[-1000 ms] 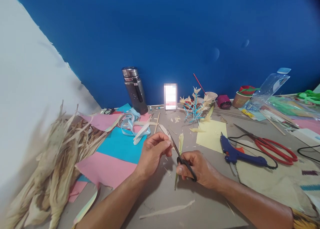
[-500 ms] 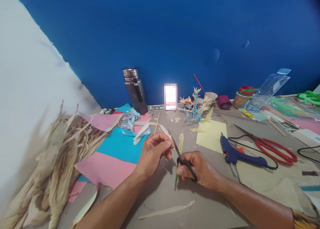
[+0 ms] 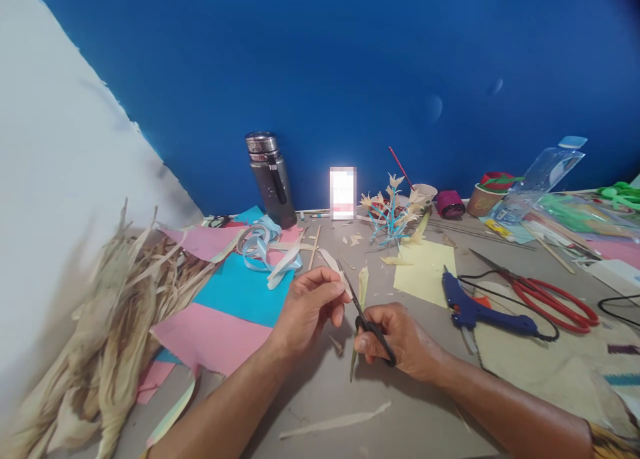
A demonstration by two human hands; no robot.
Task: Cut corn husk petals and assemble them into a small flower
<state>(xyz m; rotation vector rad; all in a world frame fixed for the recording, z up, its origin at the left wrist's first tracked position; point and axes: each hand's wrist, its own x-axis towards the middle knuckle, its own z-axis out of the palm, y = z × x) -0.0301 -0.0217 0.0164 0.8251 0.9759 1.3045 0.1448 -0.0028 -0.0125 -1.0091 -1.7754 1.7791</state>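
Observation:
My left hand (image 3: 315, 305) is closed, its thumb and forefinger pinching a narrow pale strip (image 3: 327, 259) that looks like dried husk. Small black-handled scissors (image 3: 367, 327) sit in my right hand (image 3: 400, 339), with the fingers wrapped around the handles. Their blades point up and away from me, right beside the left fingertips and the strip's edge. Whether the blades touch the strip I cannot tell. Under the scissors lies a greenish husk piece (image 3: 363, 285), partly covered. A small scrap (image 3: 337, 344) shows just below the left fingertips. Another pale strip (image 3: 340, 424) lies nearer to me.
Dried husks (image 3: 110, 339) and pink paper (image 3: 215, 339) lie left, near blue ribbon (image 3: 257, 242). A dark flask (image 3: 271, 185) and husk flowers (image 3: 393, 209) stand behind. Right are a blue glue gun (image 3: 485, 315), red-handled scissors (image 3: 555, 302) and a plastic bottle (image 3: 545, 172).
Both hands keep nearly the same pose. A small scrap shows more plainly below the left fingertips. The view has shifted very slightly.

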